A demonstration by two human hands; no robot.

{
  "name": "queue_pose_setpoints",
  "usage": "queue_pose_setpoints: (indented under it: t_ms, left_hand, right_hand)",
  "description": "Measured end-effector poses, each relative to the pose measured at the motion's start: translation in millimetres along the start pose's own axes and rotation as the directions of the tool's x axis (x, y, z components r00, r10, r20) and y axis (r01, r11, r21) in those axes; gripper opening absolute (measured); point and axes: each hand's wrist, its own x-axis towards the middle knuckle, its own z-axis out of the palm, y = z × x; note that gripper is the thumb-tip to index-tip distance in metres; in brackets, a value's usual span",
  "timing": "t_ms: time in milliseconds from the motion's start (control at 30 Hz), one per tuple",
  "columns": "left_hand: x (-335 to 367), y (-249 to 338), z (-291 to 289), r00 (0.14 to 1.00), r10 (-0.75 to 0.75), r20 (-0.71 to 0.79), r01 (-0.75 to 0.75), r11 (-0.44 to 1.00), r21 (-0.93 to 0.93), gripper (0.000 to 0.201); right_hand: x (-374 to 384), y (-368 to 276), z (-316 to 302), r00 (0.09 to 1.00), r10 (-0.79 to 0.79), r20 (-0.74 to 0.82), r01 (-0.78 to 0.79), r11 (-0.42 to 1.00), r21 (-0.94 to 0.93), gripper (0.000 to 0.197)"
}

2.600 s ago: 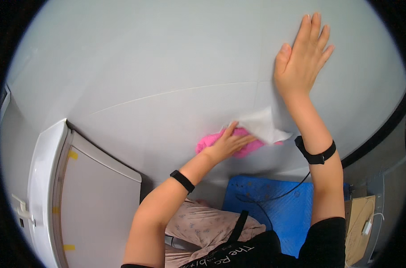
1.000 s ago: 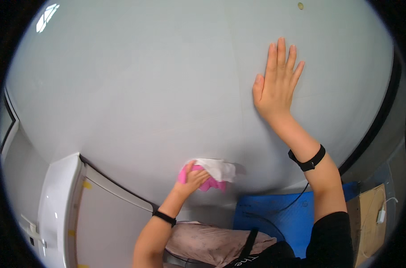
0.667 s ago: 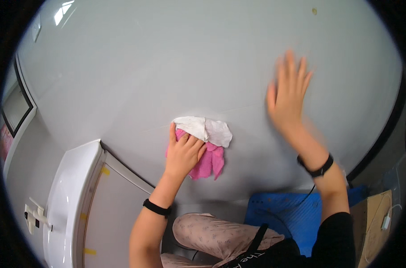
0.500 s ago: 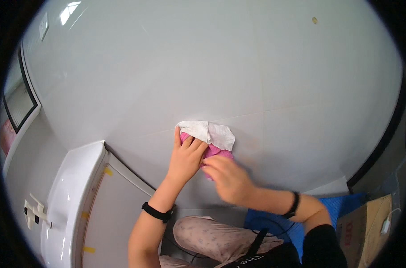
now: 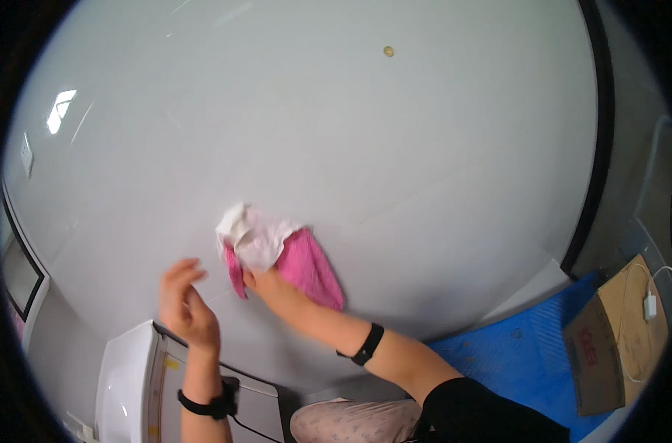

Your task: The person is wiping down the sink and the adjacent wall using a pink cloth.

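Right hand [image 5: 261, 280]: largely covered by a white cloth [image 5: 261, 238] and a pink cloth [image 5: 306, 273]; its fingers are hidden, so how they are closed cannot be told. Both cloths are seen in front of a pale grey wall panel [image 5: 424, 133], left of centre and low on it; the white is bunched over the hand, the pink hangs out on both sides, mainly to the right.

Left hand [image 5: 190, 304]: raised just left of the cloths and apart from them. Fingers are loosely bent and blurred, with a gap to the thumb; nothing is seen to be held.

Containers: a cardboard box [image 5: 593, 356] is noted at the right, beside a blue mat [image 5: 509, 358]. A red mark is borne on its darker side. Across its tan face a white cable [image 5: 622, 336] is looped, with a small white adapter [image 5: 650, 306] attached. The inside of the box is not shown. At lower left a white basin [image 5: 122, 387] is partly visible; its contents cannot be made out.
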Motion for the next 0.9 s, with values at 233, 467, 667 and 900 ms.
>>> queue_pose_setpoints:
  t_ms: [233, 467, 667, 900]
  left_hand:
    - [111, -52, 61, 0.985, 0.171, -0.022, -0.119, 0.767, 0.63, 0.047]
    - [123, -95, 70, 0.968, 0.235, -0.093, -0.096, 0.68, 0.727, 0.058]
    - [124, -96, 75, 0.926, 0.352, -0.134, -0.154, 0.68, 0.717, 0.057]
    - [119, -103, 72, 0.937, 0.33, -0.115, -0.135, 0.646, 0.751, 0.057]
  right_hand:
    - [-47, 191, -1, 0.693, 0.648, 0.316, -0.721, 0.62, 0.309, 0.067]
    - [-176, 314, 6, 0.608, 0.794, 0.012, -0.766, 0.583, 0.271, 0.102]
    - [-103, 222, -1, 0.908, 0.415, 0.06, -0.413, 0.86, 0.3, 0.063]
    - [-19, 270, -24, 0.718, 0.415, 0.558, -0.693, 0.349, 0.631, 0.037]
